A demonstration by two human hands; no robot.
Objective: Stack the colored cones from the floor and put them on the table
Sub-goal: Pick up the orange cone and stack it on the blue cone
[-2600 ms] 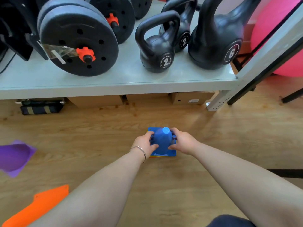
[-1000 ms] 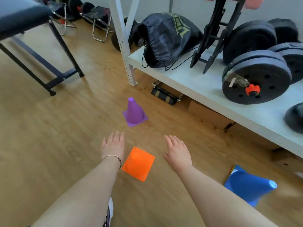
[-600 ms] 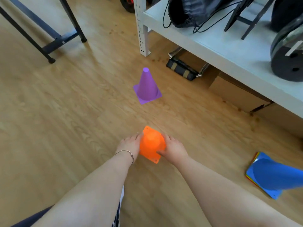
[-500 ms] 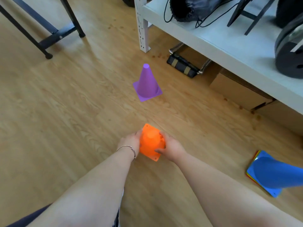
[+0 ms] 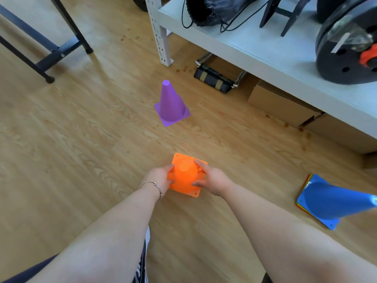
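Observation:
An orange cone (image 5: 185, 176) stands upright on the wooden floor in the middle of the head view. My left hand (image 5: 160, 176) grips its left side and my right hand (image 5: 212, 179) grips its right side. A purple cone (image 5: 171, 104) stands alone farther away on the floor. At the right edge a stack of cones with a blue cone (image 5: 334, 202) on top sits on the floor; red and yellow base edges show under it.
A white shelf table (image 5: 265, 52) runs along the upper right, holding a black bag (image 5: 212, 9) and weight plates (image 5: 346, 48). Cardboard boxes (image 5: 279, 105) and a black strapped case (image 5: 214, 78) lie under it. Dark bench legs (image 5: 51, 56) stand at upper left.
My hands left the blue-topped stack, I turned left, and both hands came down and closed around the orange cone. In the last half second they have barely moved.

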